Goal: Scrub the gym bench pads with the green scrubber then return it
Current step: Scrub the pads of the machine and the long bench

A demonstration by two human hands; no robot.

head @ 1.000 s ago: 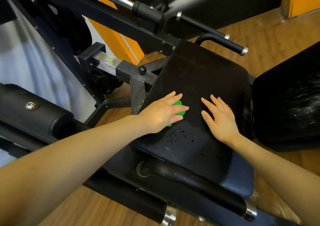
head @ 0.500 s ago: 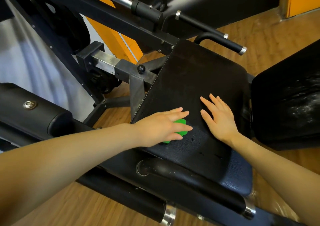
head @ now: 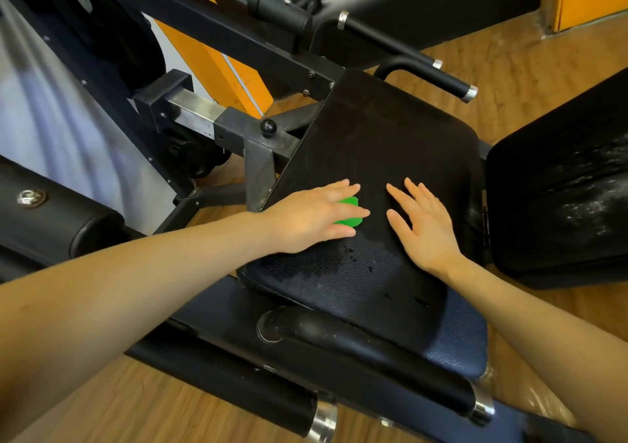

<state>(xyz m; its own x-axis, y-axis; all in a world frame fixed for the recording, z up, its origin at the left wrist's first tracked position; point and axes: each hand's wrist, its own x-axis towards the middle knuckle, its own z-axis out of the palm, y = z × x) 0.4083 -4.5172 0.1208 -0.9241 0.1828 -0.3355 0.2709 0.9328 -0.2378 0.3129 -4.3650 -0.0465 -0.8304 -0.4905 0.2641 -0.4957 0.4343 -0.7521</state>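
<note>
The green scrubber [head: 350, 213] lies on the black bench seat pad [head: 384, 143], mostly hidden under my left hand [head: 311, 220]. That hand presses flat on it with straight fingers, near the pad's left edge. My right hand [head: 426, 228] rests flat on the same pad just to the right, fingers spread and holding nothing. The near part of the pad looks wet, with dark droplets.
A second black pad [head: 560, 184] with white residue stands at the right. The machine's black steel frame [head: 238, 130], a chrome bar and roller pads [head: 47, 218] crowd the left and the front. Wooden floor [head: 516, 65] lies beyond.
My left hand slid the scrubber toward me along the pad, then back away to about where it began. The right hand stayed put.
</note>
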